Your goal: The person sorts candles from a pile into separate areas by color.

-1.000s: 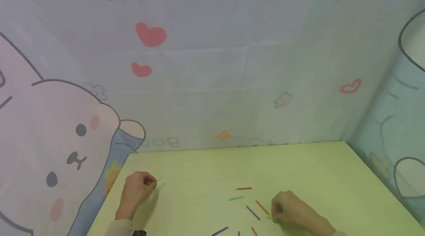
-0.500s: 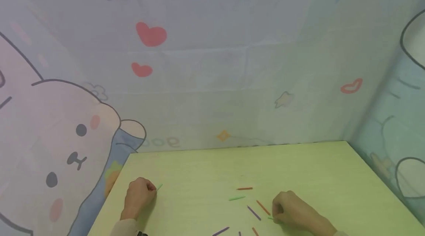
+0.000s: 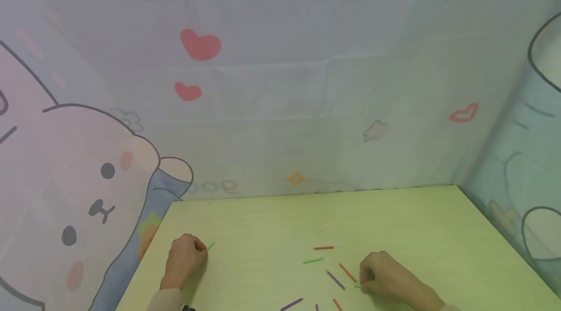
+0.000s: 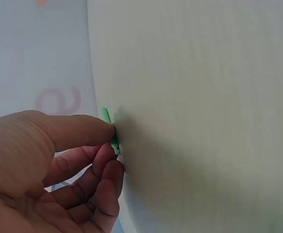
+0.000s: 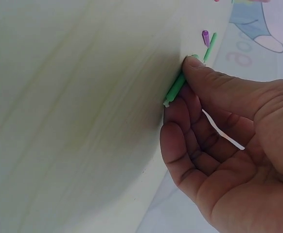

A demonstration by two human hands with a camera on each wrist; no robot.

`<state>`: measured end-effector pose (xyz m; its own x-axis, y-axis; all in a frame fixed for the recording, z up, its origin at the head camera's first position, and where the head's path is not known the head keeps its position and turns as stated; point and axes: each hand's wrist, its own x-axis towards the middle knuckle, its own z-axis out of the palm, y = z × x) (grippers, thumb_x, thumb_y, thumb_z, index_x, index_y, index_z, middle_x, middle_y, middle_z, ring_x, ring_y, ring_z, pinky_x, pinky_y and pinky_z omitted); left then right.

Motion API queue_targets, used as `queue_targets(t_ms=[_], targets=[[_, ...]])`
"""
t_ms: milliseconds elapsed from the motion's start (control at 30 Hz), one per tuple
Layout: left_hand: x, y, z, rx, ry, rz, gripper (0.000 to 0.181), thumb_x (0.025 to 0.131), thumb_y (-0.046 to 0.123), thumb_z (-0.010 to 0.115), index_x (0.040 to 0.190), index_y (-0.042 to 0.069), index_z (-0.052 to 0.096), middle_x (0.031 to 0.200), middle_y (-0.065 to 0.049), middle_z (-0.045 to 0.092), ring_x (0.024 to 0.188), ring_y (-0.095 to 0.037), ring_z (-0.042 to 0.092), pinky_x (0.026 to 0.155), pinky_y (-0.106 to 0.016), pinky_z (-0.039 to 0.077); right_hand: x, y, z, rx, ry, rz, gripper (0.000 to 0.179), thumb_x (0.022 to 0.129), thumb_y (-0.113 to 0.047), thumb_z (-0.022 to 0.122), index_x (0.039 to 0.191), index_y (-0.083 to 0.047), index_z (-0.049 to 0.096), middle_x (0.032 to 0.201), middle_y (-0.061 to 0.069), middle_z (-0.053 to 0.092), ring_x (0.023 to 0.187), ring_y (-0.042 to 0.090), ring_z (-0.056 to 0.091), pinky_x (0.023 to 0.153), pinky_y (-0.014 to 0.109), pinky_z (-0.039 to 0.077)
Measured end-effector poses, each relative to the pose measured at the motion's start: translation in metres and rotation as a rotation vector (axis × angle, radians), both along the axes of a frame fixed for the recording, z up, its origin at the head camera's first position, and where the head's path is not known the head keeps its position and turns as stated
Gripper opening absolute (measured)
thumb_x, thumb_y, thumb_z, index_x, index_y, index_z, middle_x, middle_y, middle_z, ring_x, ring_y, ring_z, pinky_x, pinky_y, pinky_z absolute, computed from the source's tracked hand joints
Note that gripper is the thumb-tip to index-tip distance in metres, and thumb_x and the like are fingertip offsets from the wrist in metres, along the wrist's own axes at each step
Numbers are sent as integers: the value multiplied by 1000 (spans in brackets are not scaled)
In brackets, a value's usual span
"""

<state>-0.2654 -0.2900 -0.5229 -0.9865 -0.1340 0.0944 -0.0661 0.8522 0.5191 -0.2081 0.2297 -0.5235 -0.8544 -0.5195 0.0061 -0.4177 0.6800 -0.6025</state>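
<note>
At the left of the table, my left hand [image 3: 184, 256] pinches a thin green crayon-like stick [image 4: 106, 115] between thumb and forefinger. One end of it pokes out past the fingertips, close over the tabletop. My right hand [image 3: 390, 276] pinches another short green stick [image 5: 175, 88] with a small pale nub on its end, its fingertips low at the table. Just left of that hand lie an orange stick [image 3: 347, 272] and a purple stick [image 3: 335, 279]. Farther back are a green stick [image 3: 313, 260] and a reddish-brown stick [image 3: 323, 247].
Toward the near edge of the head view lie a purple stick [image 3: 291, 304], an orange stick [image 3: 337, 304] and the tip of another purple stick [image 3: 317, 307]. The pale yellow-green table [image 3: 263, 223] meets a cartoon-printed cloth [image 3: 271, 131] at the back and both sides.
My left hand has come down and slightly toward me with its green stick, then held nearly still. My right hand has stayed in place.
</note>
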Motion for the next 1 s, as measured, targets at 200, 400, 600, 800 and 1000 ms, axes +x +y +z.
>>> queue_targets(t_ms=[200,400,600,800,1000], targets=[[0,0,0,0,6,0,8,81,0,72,77,6,76,77,-3,69,70,-20,65,64,-40,57,1,-1,0,-9,19,7,22,81,-9,82,70,-22,68,72,-17,58,68,-2,49,60,23,45],[0,0,0,13,-9,7,8,83,1,71,78,6,75,76,-2,69,70,-19,64,65,-40,57,0,-1,0,0,40,4,23,80,-8,80,70,-24,68,71,-19,57,67,-3,49,60,22,45],[-1,-1,-1,22,-1,3,8,82,0,71,78,6,75,75,-1,68,70,-19,64,65,-39,57,0,-1,-1,-8,53,2,22,79,-7,79,70,-24,68,72,-20,58,68,-3,49,60,22,46],[-2,-1,-3,4,3,7,8,82,1,71,78,7,75,74,-1,67,70,-18,63,65,-39,56,0,-1,0,-8,52,4,22,79,-8,80,71,-25,69,73,-19,58,69,-3,49,61,22,46],[-3,-1,-5,3,-13,5,6,84,2,71,80,4,74,76,-1,68,71,-18,64,66,-40,57,0,-1,0,-13,48,9,21,78,-6,80,71,-23,69,73,-18,59,68,-3,49,60,22,46]])
